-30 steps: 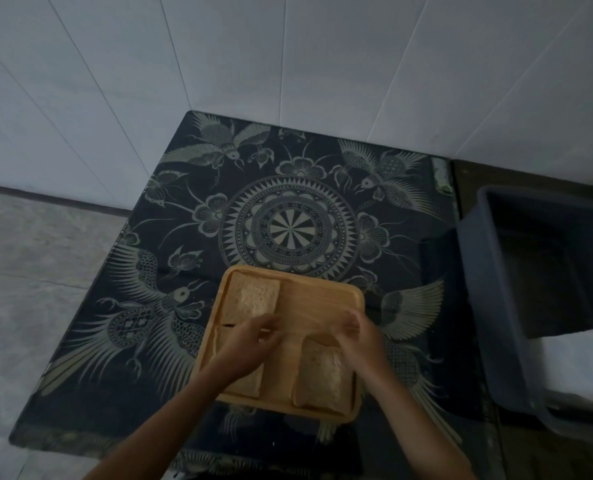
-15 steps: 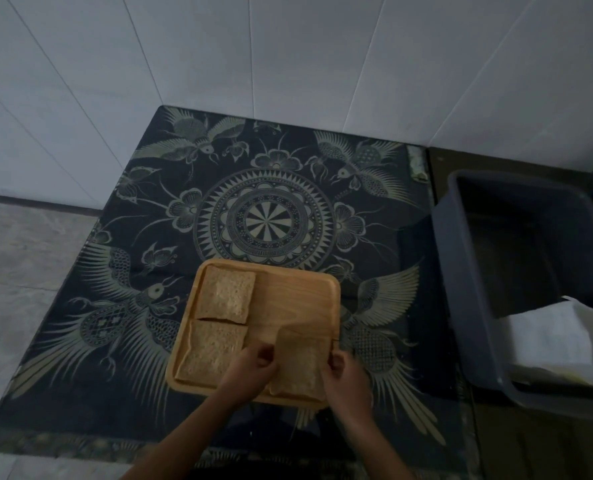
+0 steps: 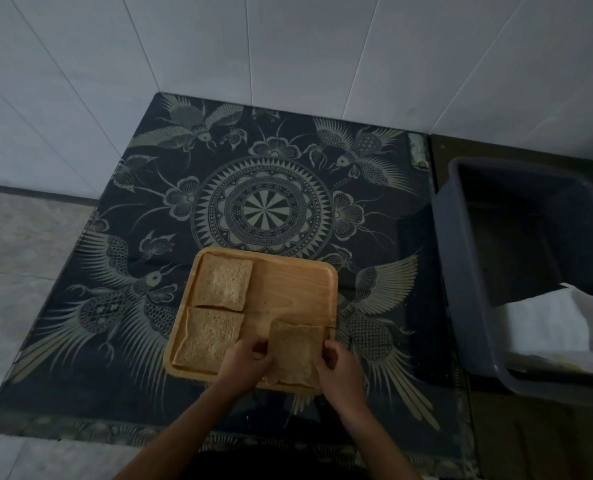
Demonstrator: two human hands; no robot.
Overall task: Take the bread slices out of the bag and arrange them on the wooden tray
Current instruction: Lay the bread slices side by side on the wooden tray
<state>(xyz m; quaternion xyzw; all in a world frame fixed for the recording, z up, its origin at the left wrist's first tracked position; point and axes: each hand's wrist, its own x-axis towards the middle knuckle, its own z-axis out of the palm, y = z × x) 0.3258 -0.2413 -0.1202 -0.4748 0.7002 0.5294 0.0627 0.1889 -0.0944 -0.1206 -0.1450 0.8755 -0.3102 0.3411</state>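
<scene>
A square wooden tray (image 3: 295, 289) lies on a dark patterned table near its front edge. One bread slice (image 3: 224, 285) lies flat in the tray's far left corner, and a second slice (image 3: 208, 339) lies flat in the near left corner. A third slice (image 3: 295, 351) sits at the near right, its far edge tilted up. My left hand (image 3: 245, 365) pinches its left edge and my right hand (image 3: 338, 370) pinches its right edge. The bread bag does not show on the table.
The table top (image 3: 264, 209) carries a mandala and bird pattern. A grey plastic tub (image 3: 461, 278) stands on a surface to the right, with white material (image 3: 547, 327) in its near end. White tiled walls rise behind, and tiled floor lies to the left.
My left hand left the near left slice and joined the right hand on the near right slice. That slice now sits tilted between both hands. The camera view shifted.
</scene>
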